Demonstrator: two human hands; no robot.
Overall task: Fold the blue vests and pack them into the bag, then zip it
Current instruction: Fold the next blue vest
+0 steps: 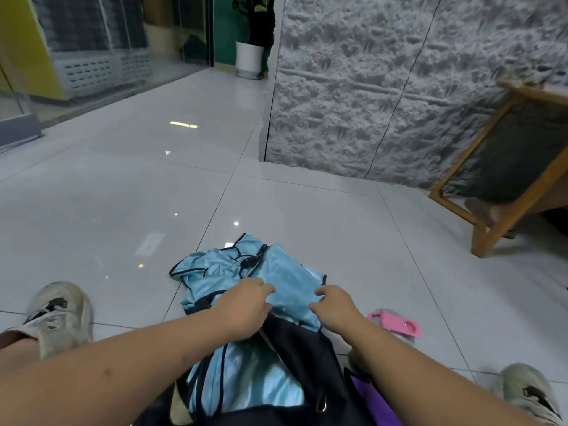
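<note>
Both hands (246,305) (333,309) grip (maybe) satiny vest (285,272).

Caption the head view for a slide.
Both hands grip a blue vest above the dark bag on the floor.

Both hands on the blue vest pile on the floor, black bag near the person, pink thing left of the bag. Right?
Not quite: the head view shows the pink thing right of the black bag, not left. The rest holds: left hand and right hand are on the blue vest pile.
</note>
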